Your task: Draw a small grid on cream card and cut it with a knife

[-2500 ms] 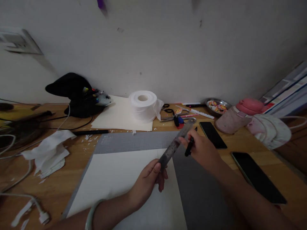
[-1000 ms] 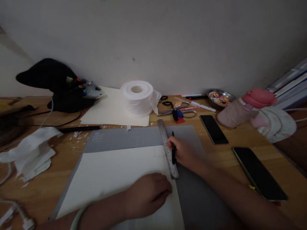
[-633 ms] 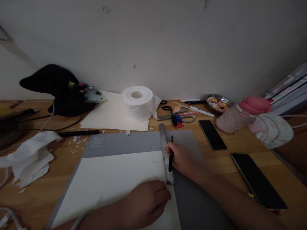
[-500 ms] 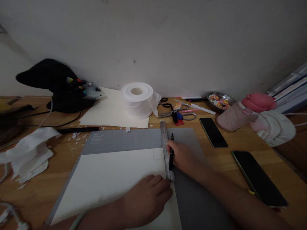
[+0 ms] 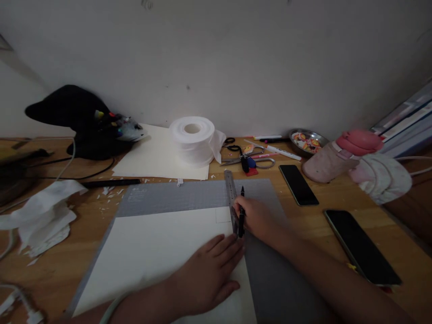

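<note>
— On the flat white paper sheet (image 5: 158, 252), which step?
— Positioning, I'd judge: straight silver metal ruler (image 5: 231, 193) lies along its R edge; next move prob. calls for steady pressure.
— Grip?
— My R hand (image 5: 254, 219) is clenched round a slim black pen (image 5: 241, 218); L hand (image 5: 209, 274) palm-down, fingers spread over ruler's near end, grasping nothing.

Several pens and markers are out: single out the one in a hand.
The black pen, gripped in the right hand beside the ruler. The others are unheld: a white marker, for one, lies near the metal bowl.
</note>
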The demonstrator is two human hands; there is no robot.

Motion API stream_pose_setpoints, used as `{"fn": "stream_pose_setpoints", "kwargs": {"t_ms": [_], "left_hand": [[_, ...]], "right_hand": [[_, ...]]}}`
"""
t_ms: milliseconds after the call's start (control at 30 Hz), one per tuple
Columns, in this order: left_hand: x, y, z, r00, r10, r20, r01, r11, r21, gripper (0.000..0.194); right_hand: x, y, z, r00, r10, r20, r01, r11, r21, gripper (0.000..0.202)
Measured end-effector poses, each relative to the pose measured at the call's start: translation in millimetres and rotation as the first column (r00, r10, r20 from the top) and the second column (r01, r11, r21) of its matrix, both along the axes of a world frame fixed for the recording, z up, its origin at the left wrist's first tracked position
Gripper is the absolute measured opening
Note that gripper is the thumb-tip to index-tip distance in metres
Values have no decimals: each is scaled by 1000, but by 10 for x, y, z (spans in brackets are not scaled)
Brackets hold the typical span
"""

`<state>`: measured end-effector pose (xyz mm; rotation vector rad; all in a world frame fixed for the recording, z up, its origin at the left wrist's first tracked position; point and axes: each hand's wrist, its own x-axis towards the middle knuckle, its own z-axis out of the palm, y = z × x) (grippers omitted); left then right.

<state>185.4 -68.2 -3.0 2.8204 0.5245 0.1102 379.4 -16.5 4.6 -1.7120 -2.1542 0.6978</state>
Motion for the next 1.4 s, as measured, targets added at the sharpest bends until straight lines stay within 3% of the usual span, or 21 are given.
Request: {"fn": "stream_pose_setpoints", "kwargs": {"t_ms": [1400], "left_hand": [[4, 27, 47, 997, 48, 64, -42, 994, -97, 47]], "right_hand": [[38, 33, -14, 999, 28, -20, -28, 1000, -14, 10]]}}
